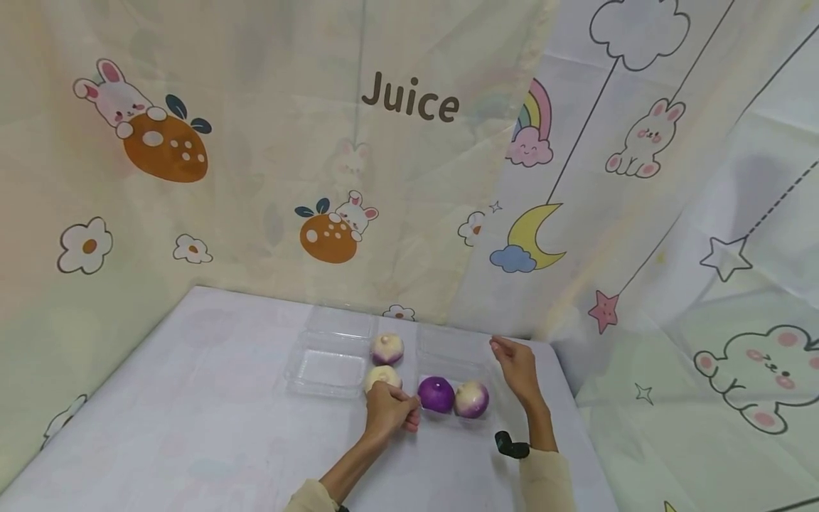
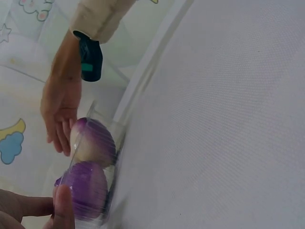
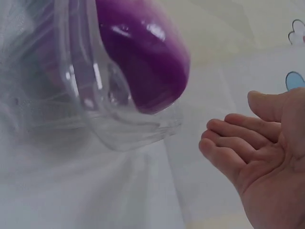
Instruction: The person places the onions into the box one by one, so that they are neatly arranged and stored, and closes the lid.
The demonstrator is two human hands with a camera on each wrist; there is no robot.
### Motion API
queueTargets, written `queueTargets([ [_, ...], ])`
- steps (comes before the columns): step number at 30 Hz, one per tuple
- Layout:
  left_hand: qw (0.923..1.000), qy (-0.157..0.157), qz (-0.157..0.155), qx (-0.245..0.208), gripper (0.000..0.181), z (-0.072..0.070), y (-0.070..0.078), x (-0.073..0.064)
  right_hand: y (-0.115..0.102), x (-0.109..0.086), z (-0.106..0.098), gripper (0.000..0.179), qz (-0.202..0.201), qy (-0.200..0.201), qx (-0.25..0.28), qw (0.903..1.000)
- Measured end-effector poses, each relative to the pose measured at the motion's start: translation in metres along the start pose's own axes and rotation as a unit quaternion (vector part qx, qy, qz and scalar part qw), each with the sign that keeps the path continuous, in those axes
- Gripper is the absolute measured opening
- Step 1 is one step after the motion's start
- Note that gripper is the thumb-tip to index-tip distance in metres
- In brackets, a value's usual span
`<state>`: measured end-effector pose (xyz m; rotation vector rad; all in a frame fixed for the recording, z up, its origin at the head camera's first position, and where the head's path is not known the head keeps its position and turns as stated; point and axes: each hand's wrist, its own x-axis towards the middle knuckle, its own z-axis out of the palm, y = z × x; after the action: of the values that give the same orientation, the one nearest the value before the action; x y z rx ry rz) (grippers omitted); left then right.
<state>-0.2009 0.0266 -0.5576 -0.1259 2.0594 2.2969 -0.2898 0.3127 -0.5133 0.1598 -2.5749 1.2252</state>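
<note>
A clear plastic container (image 1: pixel 457 368) with its lid folded back holds a purple turnip (image 1: pixel 436 395) and a white-and-purple turnip (image 1: pixel 471 400). My left hand (image 1: pixel 389 414) is at its left end, thumb and forefinger pinching the edge, as the left wrist view shows. Just beyond that hand sits a cream turnip (image 1: pixel 382 378), partly covered by the fingers; another turnip (image 1: pixel 387 349) lies behind it. On the container's right, my right hand (image 1: pixel 517 368) hovers apart from it, holding nothing. Its palm (image 3: pixel 271 171) and loosely bent fingers show in the right wrist view.
A second clear container (image 1: pixel 328 366), lid open, stands to the left of the turnips with nothing seen inside. The white table (image 1: pixel 192 412) ends at a printed cloth (image 1: pixel 256 178) behind and at the right.
</note>
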Motion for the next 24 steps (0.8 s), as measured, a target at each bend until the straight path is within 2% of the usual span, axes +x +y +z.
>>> queueTargets([
  [3, 1.0, 0.0, 0.002, 0.001, 0.014, 0.0, -0.001, 0.0, 0.006, 0.0, 0.001, 0.042, 0.055, -0.026, 0.036, 0.9975],
  [7, 1.0, 0.001, 0.001, 0.002, 0.014, 0.0, 0.0, -0.001, 0.014, 0.0, 0.003, 0.048, 0.109, -0.061, 0.109, 0.9862],
  [16, 1.0, -0.001, 0.004, 0.001, 0.016, 0.0, 0.002, -0.002, 0.028, 0.002, 0.011, 0.053, 0.16, -0.115, 0.208, 0.9581],
  [24, 1.0, 0.002, 0.0, 0.002, 0.016, 0.001, 0.001, -0.002, 0.037, 0.007, 0.011, 0.059, 0.185, -0.152, 0.235, 0.942],
])
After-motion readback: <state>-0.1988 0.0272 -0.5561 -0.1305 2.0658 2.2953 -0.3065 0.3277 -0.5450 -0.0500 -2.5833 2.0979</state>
